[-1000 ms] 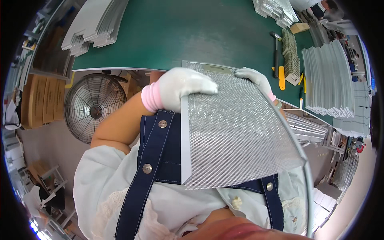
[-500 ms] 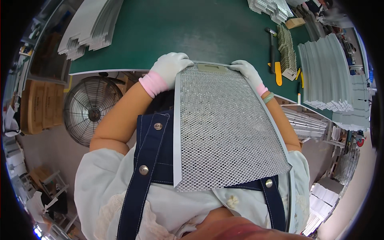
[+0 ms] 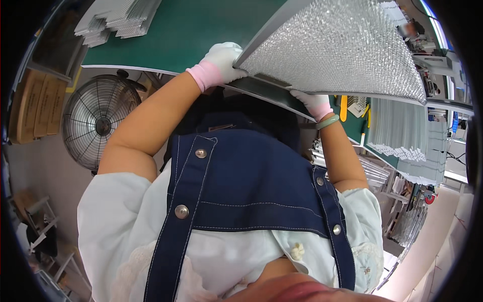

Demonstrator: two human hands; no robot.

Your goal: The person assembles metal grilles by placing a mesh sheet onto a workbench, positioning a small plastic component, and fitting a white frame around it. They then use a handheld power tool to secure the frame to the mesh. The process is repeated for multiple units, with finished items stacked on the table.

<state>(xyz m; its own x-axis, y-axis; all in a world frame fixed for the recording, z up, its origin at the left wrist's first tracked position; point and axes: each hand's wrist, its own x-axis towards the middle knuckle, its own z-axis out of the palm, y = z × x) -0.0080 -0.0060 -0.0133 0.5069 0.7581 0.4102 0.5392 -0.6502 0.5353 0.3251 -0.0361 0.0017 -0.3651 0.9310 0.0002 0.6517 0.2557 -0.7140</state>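
A silver metal mesh filter panel (image 3: 332,50) with grey frame strips stands tilted up at the front edge of the green table (image 3: 201,30). My left hand (image 3: 225,63), in a white glove with a pink cuff, is closed around its near left corner. At the near edge toward the right, my gloved right hand (image 3: 312,103) grips the frame, its fingers partly hidden by the panel. Between my hands a slotted latch piece (image 3: 272,79) sits along the lower frame strip.
Mesh sheets (image 3: 128,17) are stacked at the far left, and pale strips (image 3: 397,128) at the right. A yellow-handled tool (image 3: 343,108) lies beside my right hand. Below the table at left stands a black fan (image 3: 103,126), with cardboard boxes (image 3: 37,108) behind it.
The filter panel has swung up and away from my chest, its far end now raised over the table toward the right. Both hands have kept hold of its near edge.
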